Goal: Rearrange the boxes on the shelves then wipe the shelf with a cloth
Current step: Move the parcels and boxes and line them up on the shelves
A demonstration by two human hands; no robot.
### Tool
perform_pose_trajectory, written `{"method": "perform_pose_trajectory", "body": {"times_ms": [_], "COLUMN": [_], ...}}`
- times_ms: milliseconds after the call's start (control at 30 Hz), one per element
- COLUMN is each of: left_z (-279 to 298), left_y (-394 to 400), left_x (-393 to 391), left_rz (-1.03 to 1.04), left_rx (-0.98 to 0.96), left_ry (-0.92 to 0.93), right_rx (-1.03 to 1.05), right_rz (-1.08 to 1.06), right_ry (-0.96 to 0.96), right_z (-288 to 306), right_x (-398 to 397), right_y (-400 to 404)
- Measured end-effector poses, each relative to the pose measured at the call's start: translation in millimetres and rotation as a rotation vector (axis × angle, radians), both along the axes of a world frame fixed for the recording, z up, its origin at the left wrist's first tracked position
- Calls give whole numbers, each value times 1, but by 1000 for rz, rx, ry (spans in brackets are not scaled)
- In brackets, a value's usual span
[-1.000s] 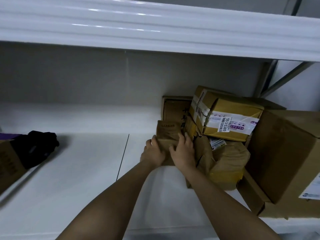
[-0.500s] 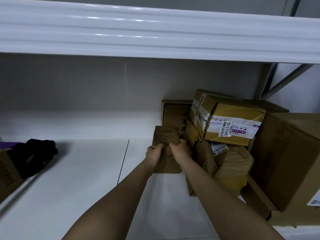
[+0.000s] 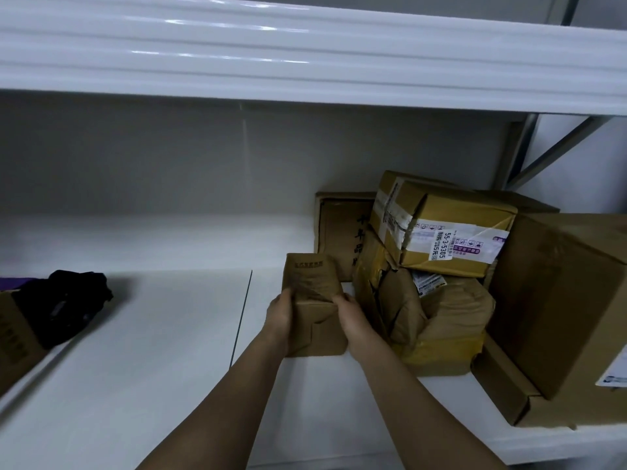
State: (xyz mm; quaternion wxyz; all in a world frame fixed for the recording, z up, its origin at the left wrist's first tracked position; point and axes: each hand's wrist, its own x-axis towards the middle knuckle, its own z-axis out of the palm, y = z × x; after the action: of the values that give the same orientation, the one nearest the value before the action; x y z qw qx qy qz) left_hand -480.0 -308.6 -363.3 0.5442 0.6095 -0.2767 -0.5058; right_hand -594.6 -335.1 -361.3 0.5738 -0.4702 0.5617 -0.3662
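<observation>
**Small brown package held in both hands above the white shelf**

Both hands grip one small brown package (image 3: 310,300). The left hand (image 3: 280,315) clamps its left side with curled fingers; the right hand (image 3: 351,318) clamps its right side, thumb on the near face. The package stands tilted, top leaning away, and its lower edge sits on or just above the white shelf (image 3: 152,351); which of the two cannot be told. A printed block of text marks its upper face; the characters are too small to read.

Just right of the right hand lies a crumpled brown paper parcel (image 3: 437,317) with yellow tape along its lower edge. On top of it rests a taped yellow-brown box (image 3: 437,228) carrying a white label that reads "55-3-5305" plus smaller illegible print. Behind the held package, a flat brown carton (image 3: 339,228) stands against the far wall with a vertical column of printed characters. A large plain carton (image 3: 556,307) occupies the far right, a partial white label at its near corner.

At the left edge, a black cloth (image 3: 64,303) lies on another carton (image 3: 13,334), well apart from the hands. An upper shelf (image 3: 305,52) overhangs the whole bay.
</observation>
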Motion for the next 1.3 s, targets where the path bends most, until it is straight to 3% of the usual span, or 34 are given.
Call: {"method": "perform_pose_trajectory", "body": {"times_ms": [267,333,467,567,800,1067,1300], "left_z": [2,1,-3,1,8,16,24], "left_y": [14,18,21,26,35,37,36], "left_x": [-2,-3,-1,-1,0,0,10], "left_rz": [-17,-10,22,-2,45,81,158], "left_rx": [-113,-130,-156,-207,-235,-160,-138], "left_ry": [-29,-64,-154,-151,-267,-151,-458], "right_rx": [-86,-166,-298,-384,-336,-229,-114], "right_rz": [67,53,-47,-49,-8,33,43], "right_ry": [-91,-33,261,322,95,-93,-418], "right_z": [-4,-4,1,0,-5,-7,-4], "right_x": [-10,-10,-5,1,2,5,4], "right_y": [9,10,8,7,20,25,34]}}
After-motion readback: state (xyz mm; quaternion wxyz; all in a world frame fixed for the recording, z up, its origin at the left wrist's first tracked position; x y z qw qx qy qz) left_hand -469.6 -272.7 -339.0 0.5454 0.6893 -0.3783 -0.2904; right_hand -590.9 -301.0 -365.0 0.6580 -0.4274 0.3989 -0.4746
